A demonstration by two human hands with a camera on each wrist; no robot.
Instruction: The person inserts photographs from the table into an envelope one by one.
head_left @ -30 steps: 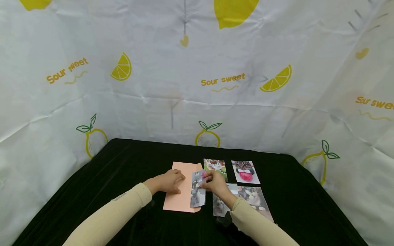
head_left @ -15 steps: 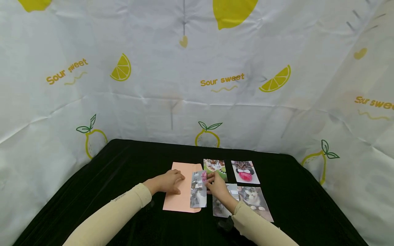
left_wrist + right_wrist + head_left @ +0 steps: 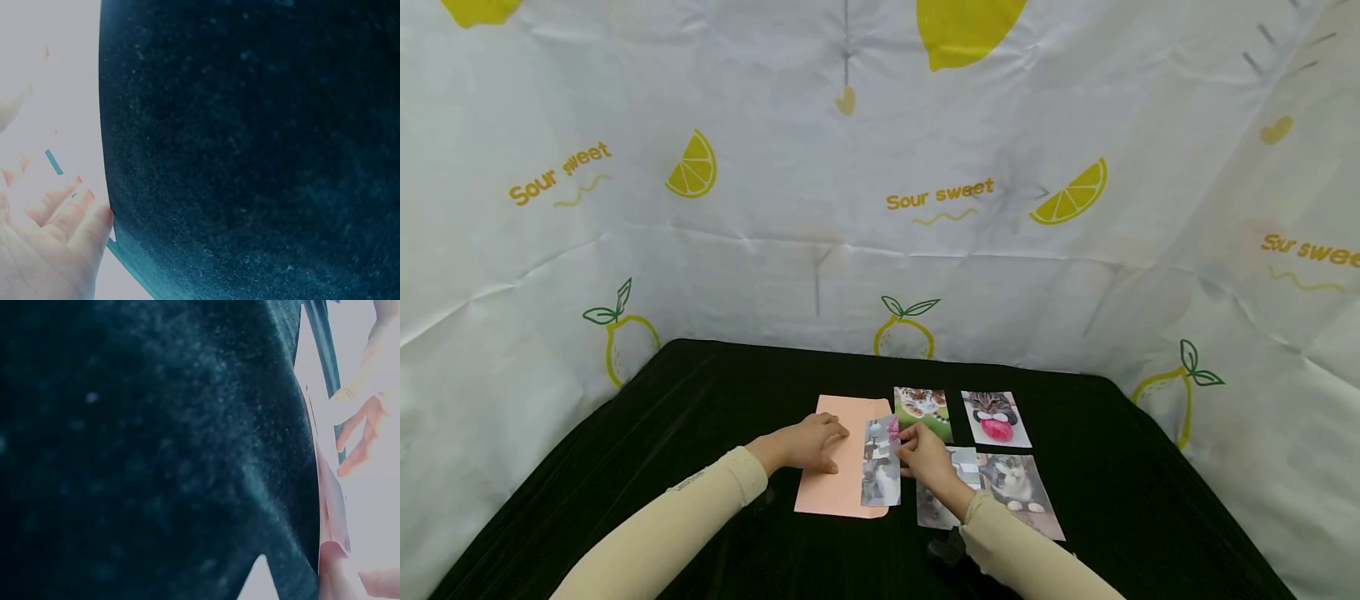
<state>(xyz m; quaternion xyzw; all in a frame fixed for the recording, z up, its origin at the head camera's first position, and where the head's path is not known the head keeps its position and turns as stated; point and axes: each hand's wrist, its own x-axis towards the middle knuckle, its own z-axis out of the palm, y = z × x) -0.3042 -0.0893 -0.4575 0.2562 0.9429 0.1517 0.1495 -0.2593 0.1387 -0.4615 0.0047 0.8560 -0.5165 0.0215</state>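
Clock read from the person's side, twelve at the far edge. Photo print (image 3: pixel 880 483), grey with a pink patch near its top right, lies along the three o'clock side of the pink envelope (image 3: pixel 831 496), over the flap. Its left part looks tucked into the pocket; could be lying on top, cannot confirm.

Right hand (image 3: pixel 927 457): fingers bent in at the print's right edge, touching; pinching or only pushing, cannot tell. Left hand (image 3: pixel 805 442): comes in from nine o'clock, fingers spread on the envelope, thumb apart.

Step in hand, my judgement: feeding the print into the envelope, leftward. Next move probably calls for a level push toward nine o'clock, envelope held down, edge kept from buckling.

Outward from the print: tiger print (image 3: pixel 928 406) between one and two; tabby-cat print (image 3: pixel 994 407) between two and three; part-covered print (image 3: pixel 931 510) near four, partly under the right forearm; grey-and-white cat print (image 3: pixel 1021 496) farther out, past three. All on the black cloth-covered surface (image 3: pixel 760 375). Beyond, at twelve: lemon-patterned curtain (image 3: pixel 775 275).
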